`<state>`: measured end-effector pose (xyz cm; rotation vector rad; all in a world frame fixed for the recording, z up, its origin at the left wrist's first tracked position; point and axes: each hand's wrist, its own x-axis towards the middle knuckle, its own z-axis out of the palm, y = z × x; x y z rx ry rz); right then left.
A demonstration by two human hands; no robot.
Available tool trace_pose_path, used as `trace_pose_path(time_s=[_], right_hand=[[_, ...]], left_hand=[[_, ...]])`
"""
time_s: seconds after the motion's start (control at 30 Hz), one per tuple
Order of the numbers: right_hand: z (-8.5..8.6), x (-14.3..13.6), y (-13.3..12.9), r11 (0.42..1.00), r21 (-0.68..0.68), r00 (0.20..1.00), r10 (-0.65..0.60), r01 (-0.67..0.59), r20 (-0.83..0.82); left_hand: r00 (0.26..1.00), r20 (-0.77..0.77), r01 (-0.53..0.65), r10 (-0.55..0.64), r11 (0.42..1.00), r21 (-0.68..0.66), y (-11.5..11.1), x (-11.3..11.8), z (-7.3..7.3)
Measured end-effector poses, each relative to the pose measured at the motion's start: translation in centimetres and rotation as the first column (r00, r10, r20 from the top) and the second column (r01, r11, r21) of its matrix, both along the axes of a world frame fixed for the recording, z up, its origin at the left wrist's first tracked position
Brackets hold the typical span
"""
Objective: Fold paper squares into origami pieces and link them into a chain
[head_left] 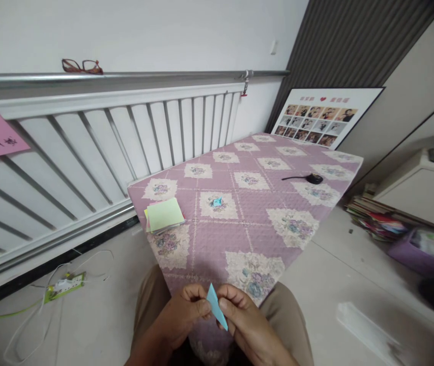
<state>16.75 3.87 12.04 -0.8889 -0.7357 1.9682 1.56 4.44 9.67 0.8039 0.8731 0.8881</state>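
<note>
A small folded piece of light blue paper (217, 308) is pinched between my two hands at the near edge of the table. My left hand (186, 311) grips its left side with thumb and fingers. On the other side, my right hand (239, 312) holds it with the thumb on top. Farther up the cloth lies a small folded blue paper piece (217, 202). To the left of that sits a stack of coloured paper sheets (165, 214), pale green on top.
The table wears a purple floral tablecloth (217, 244). A black object with a thin tail (314, 178) lies toward its right. A white radiator (186, 127) runs along the left; a photo board (323, 117) leans behind. A power strip (66, 286) with cables is on the floor.
</note>
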Motion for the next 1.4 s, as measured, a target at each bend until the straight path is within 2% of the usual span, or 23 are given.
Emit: trace_pose_path(time_s=[0.2,0.3,0.43,0.53,0.7,0.8,0.9,1.0,1.1,1.17,1.23,1.3,1.4], right_hand=[[0.7,-0.3,-0.4,1.0,-0.02,1.0,0.004,-0.004,0.022],[0.7,-0.5,-0.4,1.0,0.002,0.996,-0.009,0.008,0.089],[0.7,-0.5,-0.1,0.985,0.151,0.955,-0.122,0.083,0.269],[0.9,-0.2,0.0,0.951,0.31,0.906,-0.148,0.02,0.396],[0.8,0.5,0.0,0.857,0.5,0.755,-0.247,-0.122,0.608],[0.8,1.0,0.2,0.756,0.598,0.675,-0.297,-0.265,0.675],[1.3,1.6,0.3,0.639,0.63,0.629,-0.282,-0.441,0.725],[2.1,2.2,0.4,0.581,0.615,0.614,-0.235,-0.533,0.754],[2.5,2.5,0.6,0.56,0.597,0.604,-0.203,-0.575,0.771],[2.6,2.6,0.8,0.551,0.587,0.589,-0.201,-0.593,0.783],[2.6,2.7,1.0,0.55,0.581,0.571,-0.213,-0.601,0.793],[2.4,2.9,1.1,0.565,0.571,0.555,-0.224,-0.596,0.801],[2.0,3.1,1.1,0.6,0.544,0.532,-0.221,-0.587,0.817]], left_hand=[[0.999,0.029,0.03,-0.03,0.999,-0.013,-0.2,-0.4,0.1],[0.999,0.04,0.035,-0.034,0.999,-0.028,-0.2,-0.6,0.0],[1.0,-0.011,0.026,-0.026,1.0,-0.003,-0.1,-0.6,0.0],[0.998,-0.05,0.034,-0.033,0.999,0.025,0.1,-0.6,0.1],[0.997,-0.066,0.042,-0.039,0.998,0.038,0.2,-0.5,-0.3],[0.999,-0.037,0.04,-0.038,0.999,0.037,0.2,-0.5,-0.6],[0.999,0.015,0.04,-0.04,0.999,0.028,0.2,-0.6,-0.5],[0.993,0.105,0.048,-0.046,0.999,-0.019,0.1,-0.5,-0.2],[0.984,0.163,0.078,-0.068,0.995,-0.056,-0.2,-0.2,-0.3],[0.986,0.138,0.103,-0.095,0.993,-0.051,-0.4,0.1,-0.6],[0.994,0.037,0.107,-0.106,0.994,-0.025,-0.4,0.2,-0.8],[0.993,-0.1,0.068,-0.064,0.997,0.035,-0.2,0.0,-0.5],[0.978,-0.206,0.007,0.031,0.983,0.183,0.1,-0.5,0.9]])
